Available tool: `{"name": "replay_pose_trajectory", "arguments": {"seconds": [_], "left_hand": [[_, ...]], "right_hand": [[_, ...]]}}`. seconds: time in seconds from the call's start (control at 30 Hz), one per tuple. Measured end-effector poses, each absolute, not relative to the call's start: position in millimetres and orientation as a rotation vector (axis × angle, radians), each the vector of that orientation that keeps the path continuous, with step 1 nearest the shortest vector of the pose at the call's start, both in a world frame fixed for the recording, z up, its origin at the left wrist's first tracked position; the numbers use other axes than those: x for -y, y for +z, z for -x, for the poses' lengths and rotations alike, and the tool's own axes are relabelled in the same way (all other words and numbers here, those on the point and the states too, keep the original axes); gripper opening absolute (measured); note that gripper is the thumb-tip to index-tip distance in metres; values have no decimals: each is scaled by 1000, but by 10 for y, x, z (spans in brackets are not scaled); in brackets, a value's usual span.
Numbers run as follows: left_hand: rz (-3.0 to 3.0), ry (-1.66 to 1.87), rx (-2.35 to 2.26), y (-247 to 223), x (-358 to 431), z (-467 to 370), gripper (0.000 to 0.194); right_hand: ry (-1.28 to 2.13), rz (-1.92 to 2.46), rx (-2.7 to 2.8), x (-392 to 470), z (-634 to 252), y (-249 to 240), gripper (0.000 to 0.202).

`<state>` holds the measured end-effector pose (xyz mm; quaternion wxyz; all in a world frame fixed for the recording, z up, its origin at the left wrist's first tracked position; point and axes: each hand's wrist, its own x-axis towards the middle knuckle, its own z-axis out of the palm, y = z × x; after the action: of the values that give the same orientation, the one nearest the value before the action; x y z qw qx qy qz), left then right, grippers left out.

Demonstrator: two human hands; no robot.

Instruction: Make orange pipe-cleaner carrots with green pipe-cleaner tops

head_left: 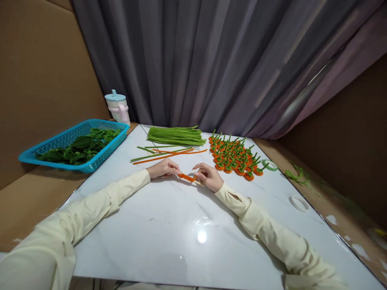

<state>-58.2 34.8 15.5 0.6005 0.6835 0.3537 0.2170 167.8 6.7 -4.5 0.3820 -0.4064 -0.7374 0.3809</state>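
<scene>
An orange fuzzy strip [188, 177] stretches between my two hands above the white tabletop, beside a thin pale stick [198, 183]. My left hand [164, 168] pinches the strip's left end. At its right end, my right hand [209, 176] has thumb and fingers bent close around the strip and the stick. Behind my hands lie loose orange strips [145, 161] and green strips [142, 150], crossing one another. A thick bundle of green strips [175, 136] is further back. To the right, several small orange pieces with green stems [234, 155] stand in rows.
A blue basket [93, 162] of dark green fuzzy pieces is at the left, near a lidded cup [118, 108]. Green tape [270, 165] and a white roll [299, 203] lie at the right. Green scraps [296, 175] sit beyond the table's right edge.
</scene>
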Motion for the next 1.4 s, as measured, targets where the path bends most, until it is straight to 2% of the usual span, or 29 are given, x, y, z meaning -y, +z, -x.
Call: {"name": "replay_pose_trajectory", "arguments": {"seconds": [0.17, 0.37, 0.67, 0.83, 0.97, 1.17, 1.4], "left_hand": [[-1314, 585, -705, 115, -338, 566, 25], [-1214, 706, -671, 65, -264, 449, 28], [-1222, 841, -743, 94, -113, 297, 29], [-1886, 1052, -1106, 70, -7, 264, 24], [-2556, 1175, -1080, 15, 18, 273, 25], [-3120, 1014, -1031, -31, 8, 297, 29], [-3371, 779, -938, -121, 22, 302, 20]], "right_hand": [[1262, 981, 1624, -106, -1654, -42, 35], [1301, 917, 1345, -79, -1604, 66, 41], [1158, 991, 1216, 14, -1586, 173, 29], [1330, 1053, 1094, -21, -1575, 90, 24], [1463, 1091, 1034, -41, -1583, 46, 20], [1562, 1120, 1035, -74, -1642, 46, 17], [1553, 1179, 1185, -11, -1733, 16, 25]]}}
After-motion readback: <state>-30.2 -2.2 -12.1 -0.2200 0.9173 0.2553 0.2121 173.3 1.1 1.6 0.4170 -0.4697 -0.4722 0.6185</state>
